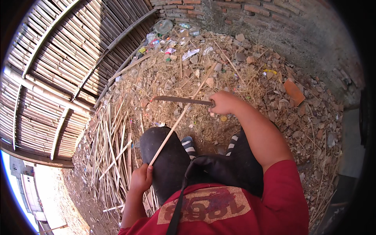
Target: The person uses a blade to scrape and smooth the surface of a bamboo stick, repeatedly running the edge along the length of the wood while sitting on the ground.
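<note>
Pale strip (181,117) in left hand (141,178), blade (176,99) across

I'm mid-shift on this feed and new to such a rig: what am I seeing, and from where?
There is no machine, just a person's bare hands. The single picture comes from a fisheye camera on their head, looking down, so straight edges bend. The left hand holds a pale stick; the right hand grips a dark blade that crosses it in view. Rubble, dry straw and litter cover the ground, with loose sticks piled at the left.
</note>
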`<action>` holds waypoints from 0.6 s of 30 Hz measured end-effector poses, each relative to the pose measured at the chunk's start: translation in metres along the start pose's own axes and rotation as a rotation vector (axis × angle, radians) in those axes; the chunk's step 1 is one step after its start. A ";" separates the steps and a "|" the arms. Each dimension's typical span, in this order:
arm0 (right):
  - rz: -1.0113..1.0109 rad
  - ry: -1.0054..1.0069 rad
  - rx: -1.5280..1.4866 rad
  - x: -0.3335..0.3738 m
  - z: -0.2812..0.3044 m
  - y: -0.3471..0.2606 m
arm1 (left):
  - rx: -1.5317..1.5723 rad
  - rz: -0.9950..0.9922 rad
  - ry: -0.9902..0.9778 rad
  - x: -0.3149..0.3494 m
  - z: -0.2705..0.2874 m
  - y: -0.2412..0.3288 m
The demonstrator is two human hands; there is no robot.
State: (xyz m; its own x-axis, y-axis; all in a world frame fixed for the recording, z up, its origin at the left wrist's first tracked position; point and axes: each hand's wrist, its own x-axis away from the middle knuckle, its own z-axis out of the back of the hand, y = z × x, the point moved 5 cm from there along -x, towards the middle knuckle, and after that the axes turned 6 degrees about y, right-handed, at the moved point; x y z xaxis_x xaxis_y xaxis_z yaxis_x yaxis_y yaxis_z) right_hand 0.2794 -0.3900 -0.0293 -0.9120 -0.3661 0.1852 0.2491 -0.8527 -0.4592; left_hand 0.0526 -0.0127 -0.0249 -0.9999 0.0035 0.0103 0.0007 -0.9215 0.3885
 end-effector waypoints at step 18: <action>0.013 -0.215 0.004 -0.008 -0.025 -0.003 | -0.074 0.051 -0.054 -0.004 0.003 0.003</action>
State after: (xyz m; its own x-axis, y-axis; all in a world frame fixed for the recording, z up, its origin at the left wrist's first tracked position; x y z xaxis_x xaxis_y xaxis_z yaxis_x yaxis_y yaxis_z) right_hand 0.2776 -0.3753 -0.0507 -0.8184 -0.4478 0.3601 0.2621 -0.8486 -0.4596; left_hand 0.0564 -0.0139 -0.0213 -0.9966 -0.0251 0.0788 0.0489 -0.9472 0.3170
